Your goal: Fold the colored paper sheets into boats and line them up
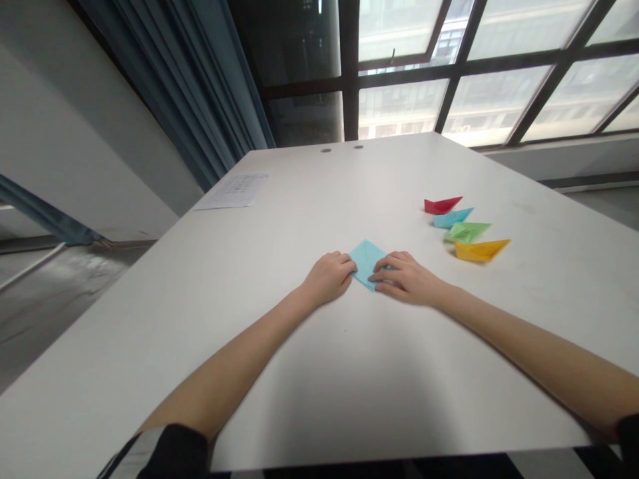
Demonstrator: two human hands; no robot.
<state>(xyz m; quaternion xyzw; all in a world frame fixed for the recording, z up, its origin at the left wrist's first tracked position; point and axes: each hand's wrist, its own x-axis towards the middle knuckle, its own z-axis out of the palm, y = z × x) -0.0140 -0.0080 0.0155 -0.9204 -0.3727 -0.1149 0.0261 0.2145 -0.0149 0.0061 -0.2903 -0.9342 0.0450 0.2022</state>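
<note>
A folded light-blue paper (365,257) lies on the white table (319,199), its outline roughly a diamond with one corner pointing away from me. My left hand (331,278) grips its left corner, fingers curled together at the edge. On the right side of the paper rests my right hand (405,278), palm down, with its fingers spread apart over the edge. Folded paper boats stand in a slanting row to the right: red (442,205), blue (452,217), green (467,231) and yellow (481,251).
A printed sheet (233,191) lies near the table's far left edge. Two round grey discs (326,150) sit by the far edge. Beyond are a blue curtain (184,80) at left and large windows (404,106).
</note>
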